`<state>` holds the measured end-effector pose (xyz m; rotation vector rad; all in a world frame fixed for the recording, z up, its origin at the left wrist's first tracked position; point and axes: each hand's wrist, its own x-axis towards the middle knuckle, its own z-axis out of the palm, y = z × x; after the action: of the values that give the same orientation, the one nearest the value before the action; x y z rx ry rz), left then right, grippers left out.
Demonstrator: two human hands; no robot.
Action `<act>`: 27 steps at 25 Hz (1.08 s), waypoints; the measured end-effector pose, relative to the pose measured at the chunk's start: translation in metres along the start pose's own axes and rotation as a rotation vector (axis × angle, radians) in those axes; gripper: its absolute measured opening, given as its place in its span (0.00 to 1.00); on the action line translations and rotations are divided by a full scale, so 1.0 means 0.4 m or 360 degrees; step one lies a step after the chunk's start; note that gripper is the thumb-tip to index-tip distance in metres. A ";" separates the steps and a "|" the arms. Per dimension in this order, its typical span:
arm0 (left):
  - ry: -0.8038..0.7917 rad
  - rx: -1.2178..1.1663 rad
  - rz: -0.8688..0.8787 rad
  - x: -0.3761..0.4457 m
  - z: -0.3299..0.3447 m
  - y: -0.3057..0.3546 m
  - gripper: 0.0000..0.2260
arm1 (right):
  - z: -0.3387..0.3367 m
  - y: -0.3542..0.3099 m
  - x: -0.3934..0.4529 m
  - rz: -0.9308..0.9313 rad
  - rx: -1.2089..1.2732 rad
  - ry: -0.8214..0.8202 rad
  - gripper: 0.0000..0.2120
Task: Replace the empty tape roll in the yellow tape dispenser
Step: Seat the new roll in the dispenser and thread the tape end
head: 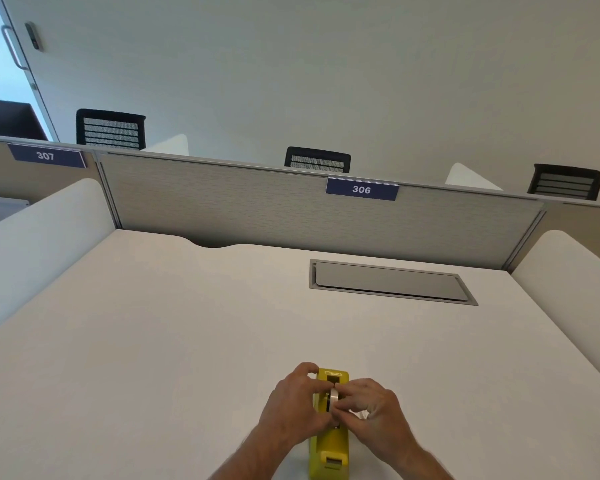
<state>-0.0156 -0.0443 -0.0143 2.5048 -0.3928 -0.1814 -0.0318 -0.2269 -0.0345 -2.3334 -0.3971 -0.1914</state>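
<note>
The yellow tape dispenser (329,445) stands on the white desk near the front edge, its cutter end toward me. A pale tape roll (334,398) sits upright in its middle slot. My left hand (293,401) wraps the dispenser's left side, with fingertips at the roll. My right hand (368,408) comes in from the right and pinches the roll with thumb and fingers. Something small and white shows under my right hand's fingers; I cannot tell what it is. The hands hide the roll's core and hub.
A grey hatch cover (392,284) is set into the white desk (153,341) at the back right. A grey partition (257,206) with a "306" plate closes the back, and white side screens (39,237) flank the desk. Black chairs stand beyond.
</note>
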 end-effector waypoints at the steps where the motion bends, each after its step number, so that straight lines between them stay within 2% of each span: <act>1: -0.0004 0.0005 0.0000 0.000 0.000 0.000 0.26 | 0.001 0.001 -0.001 -0.0001 -0.0004 0.0005 0.13; 6: -0.0003 0.0011 0.0001 0.001 -0.001 -0.001 0.26 | 0.007 0.005 -0.002 -0.0034 0.0026 0.0057 0.15; 22: -0.0010 0.0033 0.0009 0.001 -0.002 -0.004 0.25 | 0.022 0.008 -0.015 -0.0013 0.0033 0.0109 0.09; 27: -0.0010 0.0039 0.0014 0.004 0.001 -0.007 0.25 | 0.030 0.013 -0.017 -0.0023 -0.0012 0.0107 0.11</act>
<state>-0.0135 -0.0429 -0.0161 2.5267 -0.4107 -0.1825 -0.0363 -0.2235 -0.0479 -2.3250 -0.3808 -0.2781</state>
